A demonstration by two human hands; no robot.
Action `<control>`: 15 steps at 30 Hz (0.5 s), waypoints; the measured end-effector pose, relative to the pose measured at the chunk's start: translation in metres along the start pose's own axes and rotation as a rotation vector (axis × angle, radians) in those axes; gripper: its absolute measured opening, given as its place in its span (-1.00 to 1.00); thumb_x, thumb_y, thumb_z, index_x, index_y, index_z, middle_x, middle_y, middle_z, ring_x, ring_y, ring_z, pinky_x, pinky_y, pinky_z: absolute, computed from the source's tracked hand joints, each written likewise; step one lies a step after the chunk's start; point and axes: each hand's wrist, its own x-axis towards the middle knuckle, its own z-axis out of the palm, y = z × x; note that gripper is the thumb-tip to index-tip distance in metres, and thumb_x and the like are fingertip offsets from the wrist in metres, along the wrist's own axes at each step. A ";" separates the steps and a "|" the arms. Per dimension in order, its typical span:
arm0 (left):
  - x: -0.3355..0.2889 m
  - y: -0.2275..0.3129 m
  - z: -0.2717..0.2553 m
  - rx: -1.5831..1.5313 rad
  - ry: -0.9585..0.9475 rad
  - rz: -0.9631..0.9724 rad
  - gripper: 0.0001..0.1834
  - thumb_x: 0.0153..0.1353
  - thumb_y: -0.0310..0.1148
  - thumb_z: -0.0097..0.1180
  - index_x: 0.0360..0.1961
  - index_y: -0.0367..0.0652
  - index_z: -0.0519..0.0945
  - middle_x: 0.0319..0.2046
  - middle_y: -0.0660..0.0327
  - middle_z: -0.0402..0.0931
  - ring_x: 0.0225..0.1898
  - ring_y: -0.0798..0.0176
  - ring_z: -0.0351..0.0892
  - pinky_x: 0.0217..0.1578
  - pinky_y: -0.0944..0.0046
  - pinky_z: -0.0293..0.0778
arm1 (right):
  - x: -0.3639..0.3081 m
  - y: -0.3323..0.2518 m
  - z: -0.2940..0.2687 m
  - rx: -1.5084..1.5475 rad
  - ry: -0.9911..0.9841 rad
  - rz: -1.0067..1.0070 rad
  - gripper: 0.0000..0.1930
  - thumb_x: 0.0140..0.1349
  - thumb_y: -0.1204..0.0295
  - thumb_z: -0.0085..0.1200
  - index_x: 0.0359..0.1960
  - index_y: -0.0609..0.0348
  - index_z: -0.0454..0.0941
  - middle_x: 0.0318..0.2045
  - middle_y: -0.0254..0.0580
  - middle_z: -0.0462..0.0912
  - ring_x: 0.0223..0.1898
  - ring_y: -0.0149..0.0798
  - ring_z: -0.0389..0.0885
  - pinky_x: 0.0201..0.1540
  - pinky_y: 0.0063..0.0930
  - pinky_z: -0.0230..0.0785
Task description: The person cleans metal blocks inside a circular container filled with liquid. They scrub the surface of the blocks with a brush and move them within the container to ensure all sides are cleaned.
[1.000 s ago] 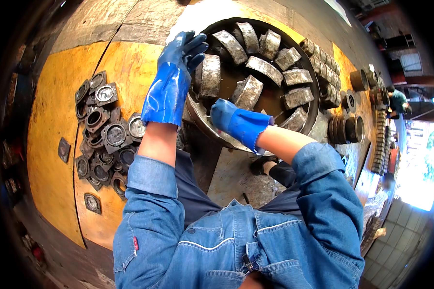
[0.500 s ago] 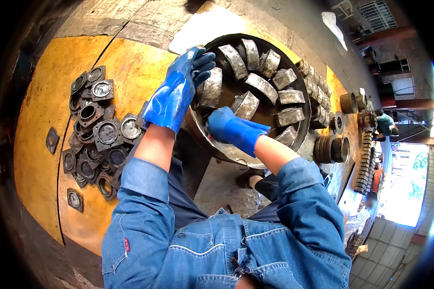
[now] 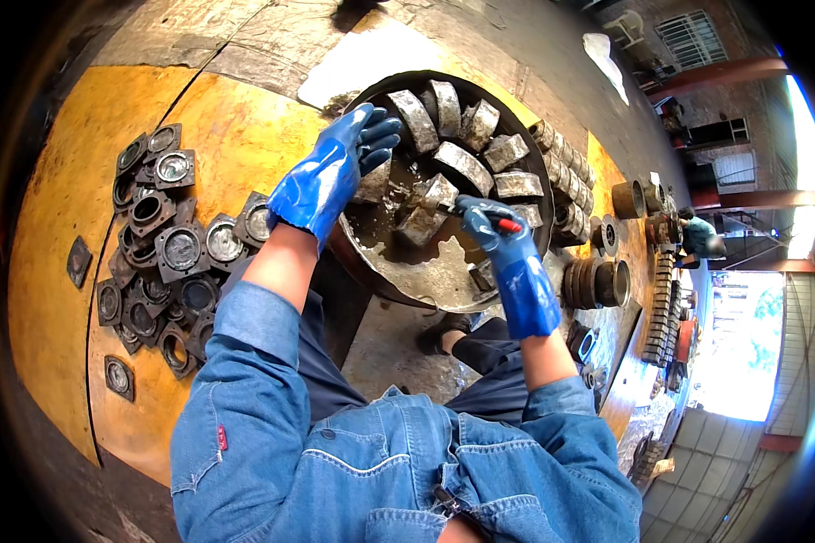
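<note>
A large round metal pan holds dark liquid and several thick, curved metal blocks set in a ring. Over its left rim is my left hand in a blue rubber glove, fingers stretched and apart, beside a block. My right hand, gloved alike, is closed around a slim tool with a red-and-black handle. The tool's dark end points left at a wet block near the pan's middle; its exact kind and whether it touches are unclear.
Square metal flanges lie heaped on the yellow board at left. Right of the pan stand rows of curved blocks, metal rings and a cylinder. A person is at work far right. My shoe is below the pan.
My right hand has moved from the pan's near left side to its right side, and the tool now shows in it. The left hand stays by the rim. The view has shifted slightly.
</note>
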 end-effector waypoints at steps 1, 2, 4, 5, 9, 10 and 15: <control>0.001 -0.004 0.001 0.005 -0.013 -0.008 -0.48 0.51 0.01 -0.01 0.29 -0.11 0.46 0.18 0.09 0.61 0.08 0.19 0.68 -0.03 0.32 0.62 | -0.003 0.014 0.001 -0.055 -0.008 -0.047 -0.76 0.29 0.50 0.33 -0.02 0.20 0.73 -0.13 -0.24 0.77 -0.16 -0.45 0.68 -0.03 -0.54 0.56; 0.002 -0.007 0.001 0.010 -0.025 -0.015 -0.48 0.51 0.01 -0.01 0.29 -0.10 0.46 0.18 0.10 0.61 0.08 0.20 0.68 -0.03 0.32 0.62 | -0.005 0.027 0.002 -0.111 -0.015 -0.097 -0.79 0.28 0.50 0.33 -0.06 0.22 0.73 -0.08 -0.19 0.77 -0.11 -0.42 0.69 0.01 -0.52 0.56; 0.002 -0.009 0.004 0.018 -0.027 -0.051 -0.48 0.51 0.03 0.00 0.30 -0.08 0.46 0.19 0.13 0.60 0.09 0.21 0.67 -0.04 0.33 0.63 | -0.007 0.052 0.005 -0.283 -0.051 -0.274 -0.81 0.27 0.50 0.33 -0.10 0.25 0.73 -0.04 -0.10 0.76 -0.08 -0.36 0.72 0.05 -0.48 0.56; 0.001 -0.009 0.005 0.025 -0.024 -0.064 -0.47 0.51 0.04 0.00 0.30 -0.07 0.45 0.20 0.14 0.60 0.10 0.21 0.67 -0.03 0.33 0.63 | -0.005 0.064 0.006 -0.399 -0.008 -0.327 -0.80 0.25 0.48 0.33 -0.12 0.26 0.73 -0.09 -0.02 0.77 -0.10 -0.27 0.74 0.02 -0.45 0.57; 0.000 -0.005 0.000 0.031 -0.012 -0.101 -0.45 0.51 0.06 -0.01 0.32 -0.07 0.44 0.21 0.15 0.60 0.12 0.21 0.66 -0.02 0.33 0.63 | 0.009 0.077 0.000 -0.481 -0.012 -0.394 -0.76 0.27 0.54 0.29 -0.03 0.27 0.70 -0.13 -0.15 0.76 -0.16 -0.44 0.68 -0.06 -0.57 0.54; 0.001 -0.004 -0.001 0.028 -0.012 -0.099 -0.45 0.51 0.06 -0.02 0.32 -0.07 0.43 0.22 0.15 0.59 0.12 0.21 0.66 -0.01 0.32 0.63 | 0.016 0.082 -0.005 -0.173 -0.035 -0.193 -0.82 0.30 0.55 0.24 -0.09 0.35 0.66 -0.22 -0.10 0.75 -0.22 -0.36 0.73 -0.12 -0.55 0.56; -0.004 -0.002 0.004 0.045 -0.015 -0.093 -0.44 0.52 0.05 -0.04 0.34 -0.10 0.42 0.24 0.14 0.57 0.14 0.21 0.65 0.00 0.32 0.62 | 0.067 0.077 -0.016 0.039 0.153 -0.048 -0.88 0.43 0.56 0.10 -0.10 0.32 0.65 -0.29 -0.28 0.70 -0.28 -0.45 0.65 -0.19 -0.59 0.53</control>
